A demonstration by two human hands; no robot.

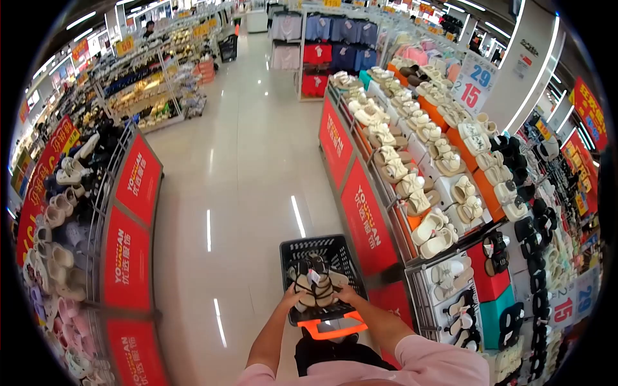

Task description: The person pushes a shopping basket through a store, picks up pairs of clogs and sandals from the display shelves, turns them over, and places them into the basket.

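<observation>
A black shopping basket with an orange handle is in front of my body at the lower middle. Strappy black and tan sandals with a small white tag are in or just above it. My left hand is closed on the left side of the sandals. On their right side my right hand is closed at the sole of a sandal. The fingertips of both hands are partly hidden by the footwear.
Red-panelled display stands with shoes rise on the left and close on the right. A tiled aisle runs ahead. Clothes racks and another black basket stand farther off. A person's head shows at far left.
</observation>
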